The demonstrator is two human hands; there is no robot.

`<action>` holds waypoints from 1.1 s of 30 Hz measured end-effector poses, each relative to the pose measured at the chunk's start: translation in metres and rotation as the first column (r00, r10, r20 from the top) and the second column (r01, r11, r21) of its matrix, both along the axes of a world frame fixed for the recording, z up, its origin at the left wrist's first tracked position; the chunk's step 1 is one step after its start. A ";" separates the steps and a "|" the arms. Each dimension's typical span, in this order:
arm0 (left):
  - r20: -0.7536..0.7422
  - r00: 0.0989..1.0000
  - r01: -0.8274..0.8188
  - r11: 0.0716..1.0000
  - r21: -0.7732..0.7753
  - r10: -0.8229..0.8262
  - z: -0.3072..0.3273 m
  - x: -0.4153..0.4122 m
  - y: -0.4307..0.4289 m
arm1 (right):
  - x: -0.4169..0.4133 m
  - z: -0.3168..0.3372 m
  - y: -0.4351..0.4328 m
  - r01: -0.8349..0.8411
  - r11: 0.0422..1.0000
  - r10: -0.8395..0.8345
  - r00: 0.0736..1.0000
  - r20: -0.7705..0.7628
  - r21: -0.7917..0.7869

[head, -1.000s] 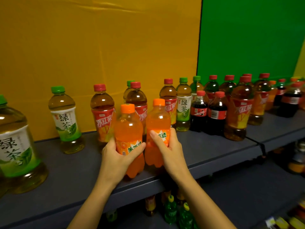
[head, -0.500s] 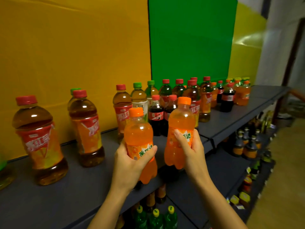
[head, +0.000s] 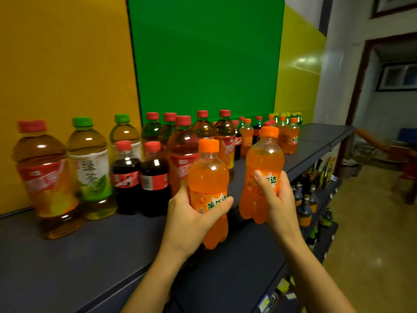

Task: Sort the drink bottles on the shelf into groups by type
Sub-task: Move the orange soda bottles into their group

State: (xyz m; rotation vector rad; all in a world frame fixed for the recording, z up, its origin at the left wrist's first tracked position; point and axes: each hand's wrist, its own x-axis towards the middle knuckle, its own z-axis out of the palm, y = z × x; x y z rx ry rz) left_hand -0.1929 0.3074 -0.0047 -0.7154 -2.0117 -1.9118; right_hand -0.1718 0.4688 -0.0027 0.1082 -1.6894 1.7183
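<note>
- One orange soda bottle [head: 208, 175] is upright in the left hand [head: 191, 220], above the front of the shelf [head: 79, 256]. The left fingers [head: 222, 203] curl round its label.
- A second orange soda bottle [head: 264, 154] is upright in the right hand [head: 277, 199], slightly higher. The right fingers [head: 262, 184] wrap round its middle.
- Just left of the left fingers, two cola bottles [head: 126, 177] stand side by side on the shelf.
- Further left are a green tea bottle [head: 90, 168] and then an iced tea bottle [head: 45, 177].
- Beyond both sets of fingers, red-capped tea bottles [head: 203, 129] crowd together.
- More orange sodas [head: 290, 136] cluster near the shelf's far end.
- A green panel [head: 203, 53] stands behind.
</note>
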 end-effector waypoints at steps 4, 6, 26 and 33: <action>0.003 1.000 0.002 1.000 0.009 -0.002 -0.003 -0.024 0.067 | -0.023 0.000 0.067 0.047 0.997 -0.048 0.999 0.017 0.053; 0.000 1.000 0.002 1.000 0.003 -0.002 -0.004 -0.035 0.098 | -0.033 -0.002 0.098 0.080 0.994 -0.081 0.996 0.020 0.073; 0.084 0.996 0.020 0.999 0.033 -0.023 -0.011 -0.181 0.364 | -0.148 -0.019 0.348 0.220 0.973 -0.225 0.971 0.083 0.070; 0.053 0.997 -0.060 0.994 0.092 0.055 0.001 -0.237 0.429 | -0.227 -0.003 0.421 0.154 0.976 -0.164 0.985 0.057 0.152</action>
